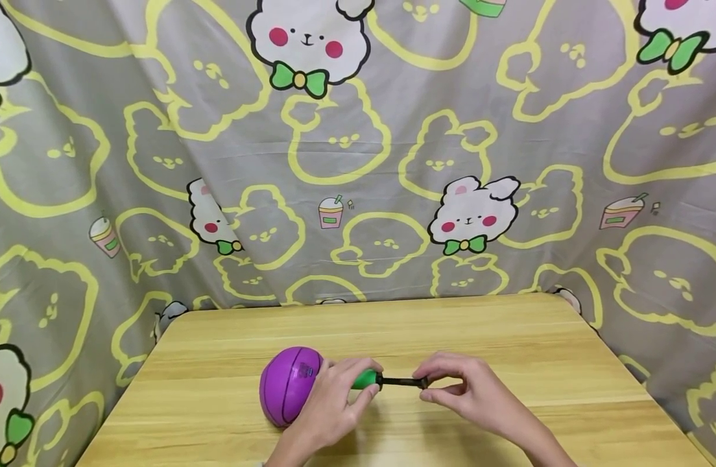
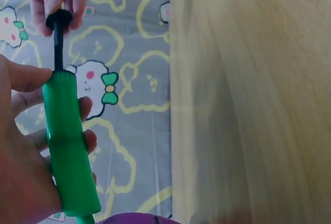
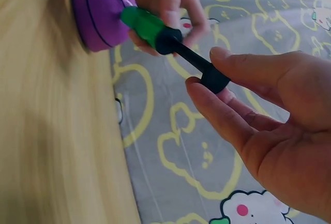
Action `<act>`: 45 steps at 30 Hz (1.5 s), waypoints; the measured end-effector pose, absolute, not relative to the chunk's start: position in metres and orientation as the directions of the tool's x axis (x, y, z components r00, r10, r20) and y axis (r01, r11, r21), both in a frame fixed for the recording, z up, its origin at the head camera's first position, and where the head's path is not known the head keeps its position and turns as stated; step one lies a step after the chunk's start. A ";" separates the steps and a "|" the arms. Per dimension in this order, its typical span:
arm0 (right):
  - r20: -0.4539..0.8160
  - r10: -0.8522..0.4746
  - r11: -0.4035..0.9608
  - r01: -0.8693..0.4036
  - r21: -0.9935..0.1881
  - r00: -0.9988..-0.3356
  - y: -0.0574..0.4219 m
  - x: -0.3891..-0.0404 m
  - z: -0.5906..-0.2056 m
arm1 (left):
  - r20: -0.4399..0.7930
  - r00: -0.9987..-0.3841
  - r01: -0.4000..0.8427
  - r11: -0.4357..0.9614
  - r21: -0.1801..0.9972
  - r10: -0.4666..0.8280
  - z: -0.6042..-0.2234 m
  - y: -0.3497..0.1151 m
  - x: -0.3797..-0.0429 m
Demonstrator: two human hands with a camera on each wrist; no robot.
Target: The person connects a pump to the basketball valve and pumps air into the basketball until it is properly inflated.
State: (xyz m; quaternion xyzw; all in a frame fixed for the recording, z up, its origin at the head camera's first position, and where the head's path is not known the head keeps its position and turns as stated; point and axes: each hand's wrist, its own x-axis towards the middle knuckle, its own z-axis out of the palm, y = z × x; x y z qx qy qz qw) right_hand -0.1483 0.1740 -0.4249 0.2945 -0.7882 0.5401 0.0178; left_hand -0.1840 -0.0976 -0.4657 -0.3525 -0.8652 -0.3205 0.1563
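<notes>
A green hand pump [image 2: 67,141] with a black plunger rod lies level above the table. My left hand [image 1: 337,395] grips its green barrel, fingers wrapped round it in the left wrist view. Between thumb and fingers, my right hand [image 1: 469,389] pinches the black plunger handle [image 3: 213,79], and a length of rod shows between handle and barrel. A purple ball [image 1: 290,386] with black lines rests on the table beside my left hand. The pump's far end meets the ball in the right wrist view; whether a needle is in it I cannot see.
The wooden table [image 1: 480,324] spans the lower part of the head view. Behind it and at both sides hangs a grey curtain [image 1: 311,259] printed with cartoon rabbits and yellow outlines.
</notes>
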 end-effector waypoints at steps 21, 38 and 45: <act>0.482 -0.298 0.193 -0.547 -0.815 -0.824 0.192 -0.149 -0.411 | 0.526 -0.731 0.679 0.544 0.493 0.435 -0.453 -0.110 -0.191; 0.568 -0.216 0.097 -0.596 -0.797 -0.794 0.163 -0.156 -0.441 | 0.520 -0.723 0.684 0.576 0.448 0.455 -0.458 -0.104 -0.186; 0.519 -0.156 0.122 -0.538 -0.834 -0.840 0.144 -0.156 -0.453 | 0.512 -0.720 0.689 0.570 0.447 0.469 -0.461 -0.101 -0.186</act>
